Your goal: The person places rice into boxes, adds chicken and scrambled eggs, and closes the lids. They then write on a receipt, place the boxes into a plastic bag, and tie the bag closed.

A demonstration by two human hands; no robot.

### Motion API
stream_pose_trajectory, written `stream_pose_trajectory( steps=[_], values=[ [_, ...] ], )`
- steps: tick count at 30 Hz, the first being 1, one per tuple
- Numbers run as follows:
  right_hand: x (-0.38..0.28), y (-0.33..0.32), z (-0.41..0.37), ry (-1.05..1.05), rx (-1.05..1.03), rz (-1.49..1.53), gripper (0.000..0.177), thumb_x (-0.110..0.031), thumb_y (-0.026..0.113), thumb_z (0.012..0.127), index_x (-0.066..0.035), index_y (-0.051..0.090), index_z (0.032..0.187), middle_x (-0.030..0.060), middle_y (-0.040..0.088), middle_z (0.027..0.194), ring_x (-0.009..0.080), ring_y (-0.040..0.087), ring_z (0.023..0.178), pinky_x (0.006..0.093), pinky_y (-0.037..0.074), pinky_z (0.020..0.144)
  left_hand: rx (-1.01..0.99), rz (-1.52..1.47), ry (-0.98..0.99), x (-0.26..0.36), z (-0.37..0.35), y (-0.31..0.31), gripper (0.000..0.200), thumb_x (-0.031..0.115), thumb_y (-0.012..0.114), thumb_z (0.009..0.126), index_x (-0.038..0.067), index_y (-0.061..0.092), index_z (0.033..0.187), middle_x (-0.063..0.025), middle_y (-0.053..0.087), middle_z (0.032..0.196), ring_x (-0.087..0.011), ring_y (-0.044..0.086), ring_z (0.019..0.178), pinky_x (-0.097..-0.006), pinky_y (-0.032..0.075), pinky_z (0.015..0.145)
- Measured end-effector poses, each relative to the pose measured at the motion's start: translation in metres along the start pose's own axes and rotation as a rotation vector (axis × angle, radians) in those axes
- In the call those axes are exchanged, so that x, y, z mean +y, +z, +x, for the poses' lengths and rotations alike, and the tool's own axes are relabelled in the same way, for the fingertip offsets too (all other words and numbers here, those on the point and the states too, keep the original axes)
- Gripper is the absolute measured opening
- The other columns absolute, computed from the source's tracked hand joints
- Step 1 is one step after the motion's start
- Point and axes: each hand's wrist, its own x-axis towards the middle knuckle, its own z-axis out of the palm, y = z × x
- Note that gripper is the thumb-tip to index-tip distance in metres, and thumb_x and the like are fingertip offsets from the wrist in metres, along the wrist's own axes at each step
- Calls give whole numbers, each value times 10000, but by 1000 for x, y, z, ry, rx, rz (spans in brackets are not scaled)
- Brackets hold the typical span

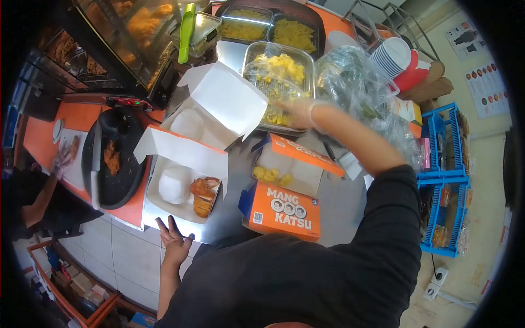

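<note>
My right hand (299, 113), in what looks like a clear plastic glove, reaches into a clear tray (311, 82) of yellow chunks (284, 66). Motion smears its fingers, so I cannot tell what they hold. Just in front stands an open orange box (287, 210) with a few yellow pieces (269, 175) inside. My left hand (176, 240) rests near the counter's front edge with its fingers spread and holds nothing. Close to it is an open white box (153, 205) with a mound of white rice (174, 185) and sliced fried cutlet (203, 197). Behind, another open box (229, 104) contains rice (187, 124).
At the left, a black round board (128, 186) bears a knife (95, 164) and a fried piece. A co-worker's gloved hand (63, 161) is beside it. Green tongs (187, 33) lie near the glass warmer (123, 44). Plastic bags (350, 82) and stacked cups (391, 56) crowd the right.
</note>
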Motion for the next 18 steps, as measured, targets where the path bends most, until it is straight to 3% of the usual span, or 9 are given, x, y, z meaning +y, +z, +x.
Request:
stream_pose_trajectory(
  steps=[2,5,8,11,12,15,18],
  values=[
    [-11,-1,-19,-96,28,-3,524,-69,467,803,-234,445,1299,206,609,1005,343,619,887,391,485,815,20,5,6,-2,0,4,965,377,639,746,78,30,1432,-222,-206,1445,-418,-27,1358,-573,71,1064],
    [-1,19,-8,-132,176,-2,409,-151,525,821,-214,535,1225,186,616,1023,323,614,932,426,482,797,39,-20,30,-1,-1,2,968,381,646,740,86,37,1433,-221,-194,1449,-416,-25,1359,-578,78,1061],
    [25,37,18,-283,292,189,461,-31,579,751,-193,574,1182,199,611,946,294,623,815,372,496,707,41,-7,6,-2,0,5,966,383,650,735,90,49,1432,-220,-181,1454,-415,-17,1359,-579,78,1060],
    [24,23,1,27,75,1055,425,-26,602,765,-186,591,1158,116,595,912,191,583,746,291,465,598,62,-5,10,-3,0,6,971,384,652,726,87,52,1430,-222,-172,1456,-420,-13,1357,-579,81,1060],
    [34,29,11,-35,111,1158,418,-35,596,786,-164,574,1183,47,560,915,111,521,727,223,410,547,73,-11,12,-2,0,6,969,383,654,721,86,63,1429,-228,-160,1457,-423,-8,1356,-578,83,1059],
    [30,10,-6,56,116,1431,435,-32,588,788,-138,551,1208,35,559,912,102,521,741,235,418,544,112,-35,38,-4,0,11,960,382,661,706,87,100,1428,-247,-124,1458,-430,11,1353,-573,90,1057],
    [15,-7,-30,-37,263,1502,432,-51,565,817,-136,520,1239,-14,547,818,73,511,671,206,398,502,176,-50,83,-10,3,15,930,374,666,693,99,160,1423,-276,-67,1455,-446,39,1344,-571,92,1051]
  ],
)
